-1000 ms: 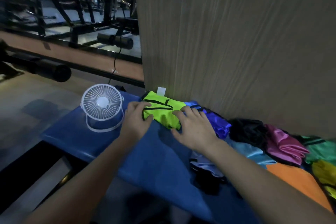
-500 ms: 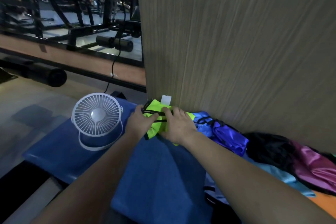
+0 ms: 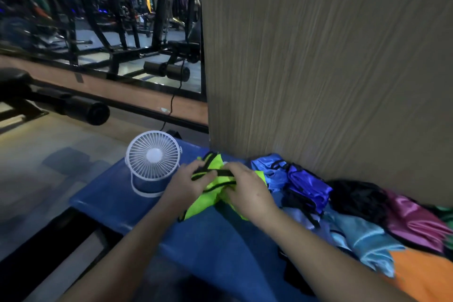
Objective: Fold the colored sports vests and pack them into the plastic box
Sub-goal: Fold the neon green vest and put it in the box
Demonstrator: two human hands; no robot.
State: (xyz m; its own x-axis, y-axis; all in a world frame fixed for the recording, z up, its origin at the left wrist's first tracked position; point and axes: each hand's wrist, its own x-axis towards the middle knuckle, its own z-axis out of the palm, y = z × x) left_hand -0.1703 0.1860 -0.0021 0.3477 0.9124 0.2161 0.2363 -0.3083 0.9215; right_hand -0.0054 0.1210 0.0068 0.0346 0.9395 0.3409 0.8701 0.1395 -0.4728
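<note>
A neon yellow-green vest point(image 3: 215, 184) with black trim lies bunched on the blue table point(image 3: 220, 247), near the wooden wall. My left hand point(image 3: 186, 185) grips its left side, thumb over a black strap. My right hand point(image 3: 247, 191) grips its right side, fingers curled into the cloth. Other vests lie in a row to the right: a blue one point(image 3: 272, 174), a purple-blue one point(image 3: 308, 189), a black one point(image 3: 355, 198), a magenta one point(image 3: 414, 220), a light blue one point(image 3: 362, 240) and an orange one point(image 3: 421, 274). No plastic box is in view.
A small white desk fan point(image 3: 153, 162) stands on the table just left of my left hand. A wooden panel wall point(image 3: 318, 68) rises right behind the vests. Gym machines and a padded roller point(image 3: 85, 111) stand beyond the table's left edge.
The flat folded green vest has been gathered up and pulled toward me, now loose and bunched in both hands. The view has shifted so the fan sits closer to my left hand.
</note>
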